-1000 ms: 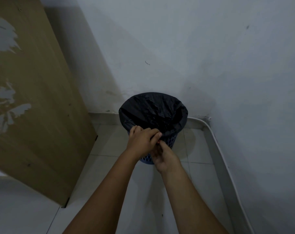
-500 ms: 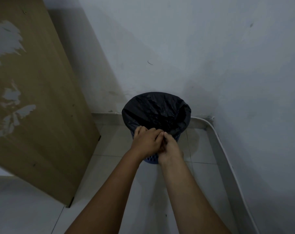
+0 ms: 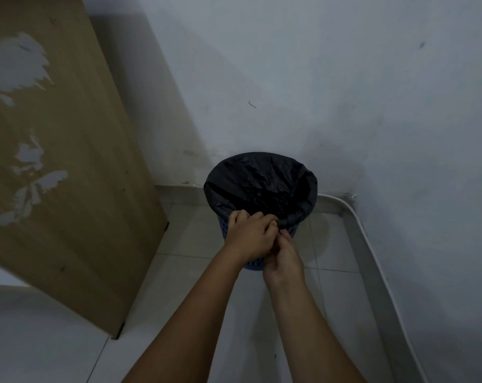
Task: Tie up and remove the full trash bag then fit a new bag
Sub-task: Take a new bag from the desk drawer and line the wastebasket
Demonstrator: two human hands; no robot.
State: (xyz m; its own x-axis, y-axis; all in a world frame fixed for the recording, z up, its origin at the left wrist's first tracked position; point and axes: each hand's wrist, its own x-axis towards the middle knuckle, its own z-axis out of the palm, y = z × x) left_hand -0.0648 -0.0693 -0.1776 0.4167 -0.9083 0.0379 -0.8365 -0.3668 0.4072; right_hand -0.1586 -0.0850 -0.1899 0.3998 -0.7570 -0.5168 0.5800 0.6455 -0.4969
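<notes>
Right now both hands meet at the bin's near rim, approx 6 o'clock on the opening. Left hand (image 3: pixel 249 235) lies over the rim w/ fingers curled, gripping the black trash bag (image 3: pixel 257 186) where its edge folds over. Right hand (image 3: pixel 283 257) sits just below and touching the left, fingertips pinching a bunched bit of bag at the rim. Bag lines the blue perforated bin (image 3: pixel 224 227), stretched around the whole mouth, wrinkled inside; contents too dark to tell. Bin stands on the tiled floor (image 3: pixel 184 294) in a corner, walls at 12 and 3 o'clock. White skirting (image 3: pixel 372 261) runs along the wall toward 5 o'clock. Wooden panel (image 3: pixel 68 172) w/ peeled patches at 9 o'clock, well apart from the bin.
</notes>
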